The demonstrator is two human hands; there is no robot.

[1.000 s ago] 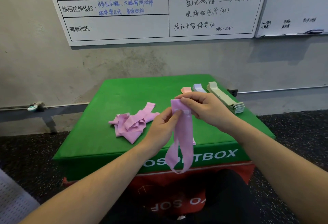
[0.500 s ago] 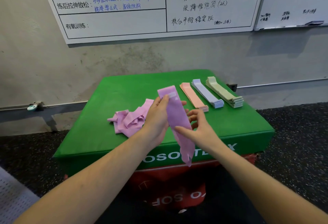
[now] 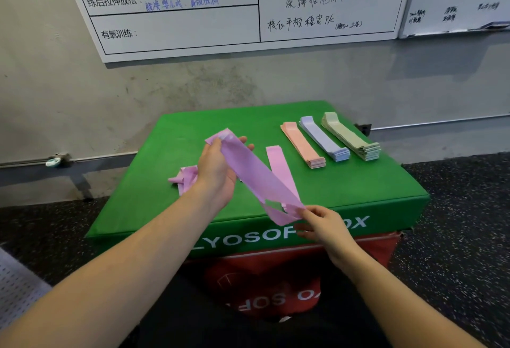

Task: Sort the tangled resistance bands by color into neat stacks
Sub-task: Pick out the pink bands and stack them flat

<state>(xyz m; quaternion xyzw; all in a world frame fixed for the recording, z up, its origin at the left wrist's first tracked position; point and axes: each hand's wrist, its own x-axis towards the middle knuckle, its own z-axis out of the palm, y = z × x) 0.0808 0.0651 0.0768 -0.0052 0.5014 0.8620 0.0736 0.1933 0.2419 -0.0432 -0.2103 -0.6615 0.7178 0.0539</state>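
Note:
A pink band [image 3: 254, 173] stretches slantwise above the green soft box [image 3: 154, 196]. My left hand [image 3: 218, 171] grips its upper end, and my right hand [image 3: 320, 223] pinches its lower end near the box's front edge. Under the held band, a flat pink band [image 3: 278, 160] lies on the box. Mostly hidden behind my left hand is a tangled heap of pink bands [image 3: 185, 179]. At the back right lie three neat stacks side by side: salmon [image 3: 302, 144], lavender [image 3: 323, 138] and pale green [image 3: 349, 136].
The green box sits on a red box [image 3: 380, 248] against a grey wall with whiteboards [image 3: 248, 2]. Dark speckled floor [image 3: 463, 209] surrounds it. A white perforated surface [image 3: 16, 287] shows at the lower left.
The band hung doubled from both hands; now it is pulled out long, my right hand having slid down to its lower end. A flat pink band has come into view beneath it.

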